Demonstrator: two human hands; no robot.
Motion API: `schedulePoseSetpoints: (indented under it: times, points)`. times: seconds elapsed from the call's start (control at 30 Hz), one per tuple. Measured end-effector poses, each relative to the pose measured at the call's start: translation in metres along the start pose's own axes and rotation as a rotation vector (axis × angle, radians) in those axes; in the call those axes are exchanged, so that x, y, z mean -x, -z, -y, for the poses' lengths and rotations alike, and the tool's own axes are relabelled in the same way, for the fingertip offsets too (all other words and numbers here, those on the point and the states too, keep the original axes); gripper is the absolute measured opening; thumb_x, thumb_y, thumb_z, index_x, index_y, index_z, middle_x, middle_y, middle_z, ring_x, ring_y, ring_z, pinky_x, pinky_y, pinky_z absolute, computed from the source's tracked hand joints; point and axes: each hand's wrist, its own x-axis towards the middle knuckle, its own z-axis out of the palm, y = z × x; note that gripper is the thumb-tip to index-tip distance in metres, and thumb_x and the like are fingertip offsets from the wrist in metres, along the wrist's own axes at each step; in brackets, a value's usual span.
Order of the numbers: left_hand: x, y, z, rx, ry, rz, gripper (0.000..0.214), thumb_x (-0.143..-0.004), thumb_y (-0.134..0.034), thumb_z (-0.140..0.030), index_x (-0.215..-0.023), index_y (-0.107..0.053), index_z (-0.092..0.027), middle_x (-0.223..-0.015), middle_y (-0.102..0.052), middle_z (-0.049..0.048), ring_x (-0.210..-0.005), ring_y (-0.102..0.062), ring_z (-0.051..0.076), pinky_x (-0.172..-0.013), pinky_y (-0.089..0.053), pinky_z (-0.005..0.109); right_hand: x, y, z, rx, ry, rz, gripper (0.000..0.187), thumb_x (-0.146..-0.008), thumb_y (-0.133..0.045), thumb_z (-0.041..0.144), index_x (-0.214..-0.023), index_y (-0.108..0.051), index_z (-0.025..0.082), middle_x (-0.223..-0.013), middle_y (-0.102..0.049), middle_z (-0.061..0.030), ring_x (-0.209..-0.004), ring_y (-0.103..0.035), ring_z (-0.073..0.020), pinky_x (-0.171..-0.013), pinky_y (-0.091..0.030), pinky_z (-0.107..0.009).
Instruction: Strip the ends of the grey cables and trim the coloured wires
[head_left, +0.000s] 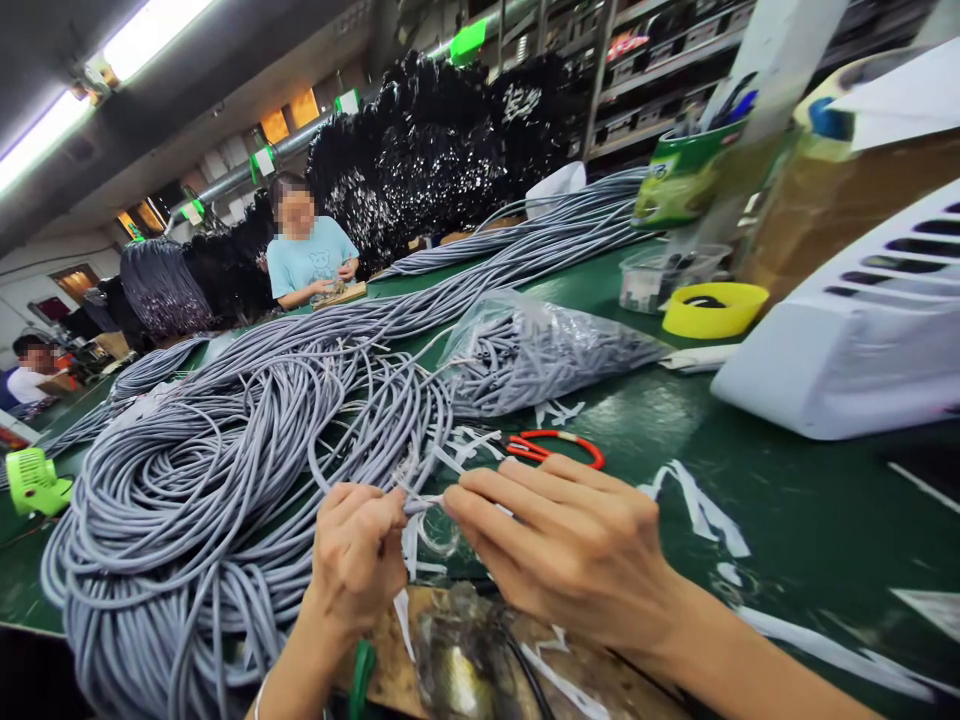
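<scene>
My left hand [354, 552] is closed in a fist around a grey cable [415, 506], whose end points right between my hands. My right hand [566, 545] pinches the pale stripped end of that cable, its fingers bent and pressed together. A big coil of grey cables [187, 470] lies beside my left hand. Just beyond my fingers are white scraps [469, 445] and a red-handled tool [559, 437], its kind unclear. Below my hands a small device wrapped in clear film [461, 655] sits on a wooden board [390, 655].
A plastic bag of short grey cable pieces [532, 360] lies ahead. Rightward are a yellow tape roll [712, 310], a white slotted housing [847, 345] and white strips [701, 510]. At far left stands a green fan [34, 482]. Across the table sits a co-worker [311, 255].
</scene>
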Motion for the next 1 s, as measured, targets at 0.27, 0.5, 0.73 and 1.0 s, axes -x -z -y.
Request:
schedulePoseSetpoints:
  times: [0.27,0.5,0.73,1.0]
  points:
    - [0.0044,0.0012,0.0012,0.005,0.049,0.0,0.025,-0.074,-0.046,0.007,-0.083,-0.049,-0.016,-0.061,-0.058,-0.0008,-0.057,-0.055,0.011,-0.056,-0.045,0.023,0.0007,-0.0007,-0.0012,-0.108,-0.019,0.044,0.024,-0.084,-0.046,0.013,-0.064,-0.059,0.017,-0.057,-0.062,-0.0001,-0.052,-0.053,-0.0112,-0.053,-0.031,-0.027]
    - [0.0013,0.0026,-0.0002,-0.013,0.051,0.014,0.021,-0.077,-0.046,0.003,-0.076,-0.045,-0.018,-0.059,-0.056,-0.0014,-0.052,-0.053,0.011,-0.054,-0.044,0.023,0.0002,-0.0011,-0.0027,-0.108,-0.042,0.033,0.02,-0.082,-0.048,0.012,-0.066,-0.059,0.017,-0.06,-0.064,-0.0005,-0.053,-0.055,-0.0113,-0.053,-0.034,-0.026]
    - [0.0024,0.0028,-0.0013,-0.013,0.071,0.039,0.023,-0.076,-0.045,0.004,-0.078,-0.045,-0.018,-0.061,-0.059,-0.0003,-0.052,-0.054,0.011,-0.055,-0.042,0.024,0.0036,-0.0049,-0.0014,-0.11,-0.044,0.069,0.022,-0.083,-0.047,0.012,-0.067,-0.06,0.017,-0.058,-0.063,-0.0005,-0.054,-0.055,-0.0112,-0.056,-0.035,-0.024]
    - [0.0011,0.0012,-0.0012,-0.041,0.063,0.062,0.022,-0.076,-0.044,0.004,-0.08,-0.045,-0.018,-0.059,-0.06,0.0004,-0.051,-0.054,0.013,-0.054,-0.041,0.025,0.0004,-0.003,-0.0042,-0.129,-0.091,0.084,0.024,-0.085,-0.045,0.016,-0.066,-0.059,0.017,-0.058,-0.063,-0.0017,-0.051,-0.055,-0.0125,-0.05,-0.035,-0.025]
